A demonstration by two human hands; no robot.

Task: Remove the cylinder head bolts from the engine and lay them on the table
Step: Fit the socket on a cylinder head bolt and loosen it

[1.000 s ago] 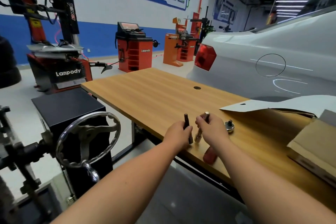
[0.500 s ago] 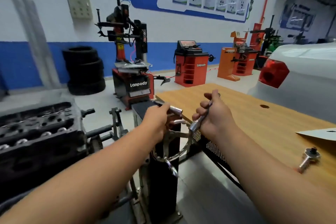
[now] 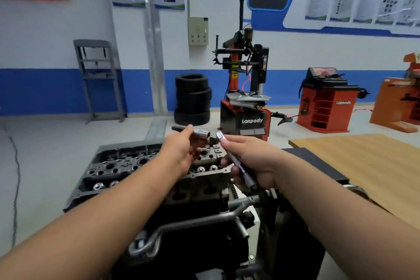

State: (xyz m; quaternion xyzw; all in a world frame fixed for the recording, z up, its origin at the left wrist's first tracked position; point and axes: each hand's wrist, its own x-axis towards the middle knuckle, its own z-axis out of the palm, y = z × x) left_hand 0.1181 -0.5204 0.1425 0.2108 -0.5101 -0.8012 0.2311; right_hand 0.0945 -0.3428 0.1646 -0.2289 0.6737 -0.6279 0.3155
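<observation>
We have turned from the worktop (image 3: 354, 157) to the engine (image 3: 145, 173), left hand (image 3: 181, 154) gripping the socket bit (image 3: 200, 133), right hand (image 3: 254, 161) gripping the ratchet handle (image 3: 236, 161), tools nearly joined, so bolts presumably remain in the head.

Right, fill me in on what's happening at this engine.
A person stands over the engine with both hands raised above it. The left hand holds a socket bit; the right hand grips a ratchet handle. The two tool ends are close together but not yet joined. No bolt is being turned.
</observation>
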